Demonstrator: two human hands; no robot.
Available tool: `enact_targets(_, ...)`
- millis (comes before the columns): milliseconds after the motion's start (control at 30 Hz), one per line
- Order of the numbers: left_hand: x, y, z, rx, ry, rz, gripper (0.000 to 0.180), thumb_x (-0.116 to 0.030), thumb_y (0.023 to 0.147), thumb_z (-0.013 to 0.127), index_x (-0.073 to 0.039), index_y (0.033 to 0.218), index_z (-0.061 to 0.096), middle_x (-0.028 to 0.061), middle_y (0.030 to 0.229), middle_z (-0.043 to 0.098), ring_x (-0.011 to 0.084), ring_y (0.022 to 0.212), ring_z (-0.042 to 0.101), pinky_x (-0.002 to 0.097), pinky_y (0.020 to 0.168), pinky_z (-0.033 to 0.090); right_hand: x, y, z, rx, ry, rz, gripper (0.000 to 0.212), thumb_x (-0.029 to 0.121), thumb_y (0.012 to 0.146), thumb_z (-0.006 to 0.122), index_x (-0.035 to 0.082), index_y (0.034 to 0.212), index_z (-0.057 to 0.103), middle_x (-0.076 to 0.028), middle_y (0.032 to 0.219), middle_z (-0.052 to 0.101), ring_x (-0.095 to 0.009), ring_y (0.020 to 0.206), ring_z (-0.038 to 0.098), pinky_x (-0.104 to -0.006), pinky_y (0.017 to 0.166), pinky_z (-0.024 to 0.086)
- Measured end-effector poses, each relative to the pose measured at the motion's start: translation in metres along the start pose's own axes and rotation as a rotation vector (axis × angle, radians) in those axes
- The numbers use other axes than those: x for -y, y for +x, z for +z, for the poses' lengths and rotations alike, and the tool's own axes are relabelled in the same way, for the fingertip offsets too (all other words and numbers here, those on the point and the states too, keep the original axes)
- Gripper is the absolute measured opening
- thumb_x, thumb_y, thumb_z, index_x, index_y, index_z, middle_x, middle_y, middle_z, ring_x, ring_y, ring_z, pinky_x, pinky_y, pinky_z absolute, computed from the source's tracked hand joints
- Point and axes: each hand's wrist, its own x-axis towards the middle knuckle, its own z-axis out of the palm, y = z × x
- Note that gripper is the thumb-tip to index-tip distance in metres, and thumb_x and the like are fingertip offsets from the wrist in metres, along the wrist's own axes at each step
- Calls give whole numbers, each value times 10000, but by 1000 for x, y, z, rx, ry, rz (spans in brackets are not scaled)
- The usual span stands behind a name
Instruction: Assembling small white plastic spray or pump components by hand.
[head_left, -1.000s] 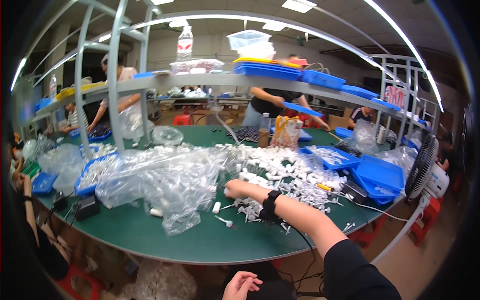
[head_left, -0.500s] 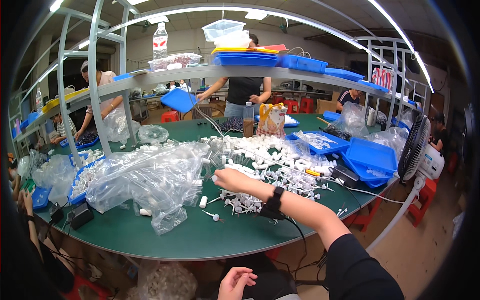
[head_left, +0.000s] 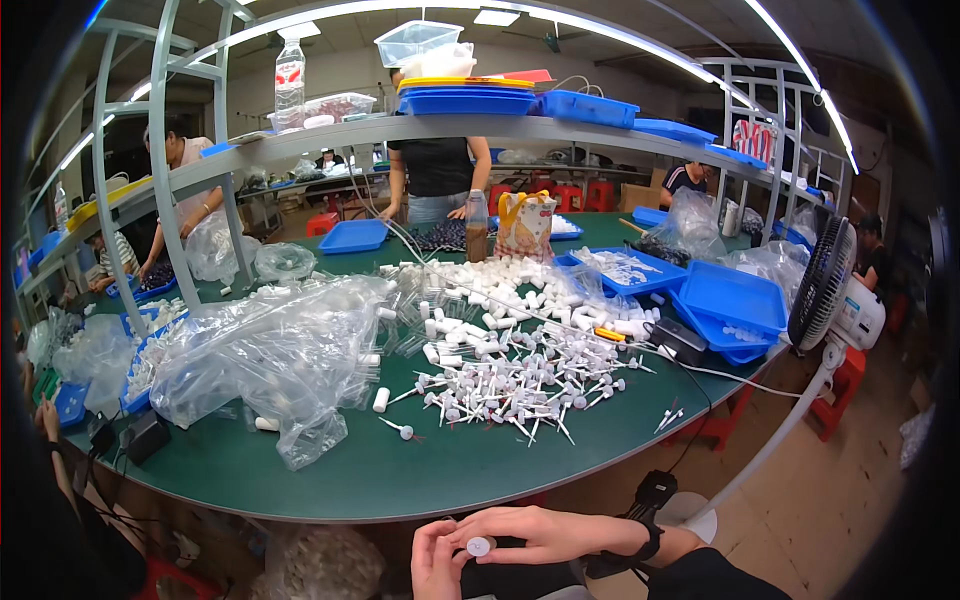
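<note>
Nearest, I see my right hand (head_left: 548, 533), its fingers bent closely around a small white round-ended piece (head_left: 479, 547), before the table edge. My left hand (head_left: 435, 562) meets these fingers; whether it also grips, I cannot tell. On the green table (head_left: 400, 478) lie white stemmed parts (head_left: 515, 385), then white cylinders (head_left: 500, 273), farther a blue tray (head_left: 353, 237).

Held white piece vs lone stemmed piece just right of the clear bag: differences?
The held piece is in the hands; the stemmed piece lies on the green table. The held piece shows mainly a round end; the stemmed piece shows head and thin stem. Both look whitish.
</note>
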Motion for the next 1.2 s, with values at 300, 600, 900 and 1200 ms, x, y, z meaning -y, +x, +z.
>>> enact_targets(300,-1,4,-7,34,93,-48,264,-260,977,382,-34,936,512,72,988,565,111,814,544,236,710,435,1,-21,25,-166,142,-8,274,85,871,571,19,1137,565,-82,1199,559,-248,1259,391,-361,1004,362)
enact_targets(600,2,-5,10,135,117,-96,260,-305,972,355,-57,933,418,24,635,448,104,479,451,187,410,335,-28,-46,30,-507,704,210,215,16,834,613,-34,1037,562,-100,1011,588,-173,960,576,-293,855,460)
enact_targets(900,10,-3,6,362,454,47,162,-77,927,474,-24,1074,429,78,833,579,112,648,566,227,576,458,-21,-42,40,-638,579,44,250,-29,803,629,-35,1045,565,-111,995,591,-179,949,580,-290,847,471)
enact_targets(1200,5,-5,9,283,676,111,271,-49,882,532,-1,1137,454,120,814,611,150,698,602,258,598,464,-24,-41,33,-499,187,83,274,45,790,673,-25,1044,593,-101,1008,615,-164,906,598,-265,786,480)
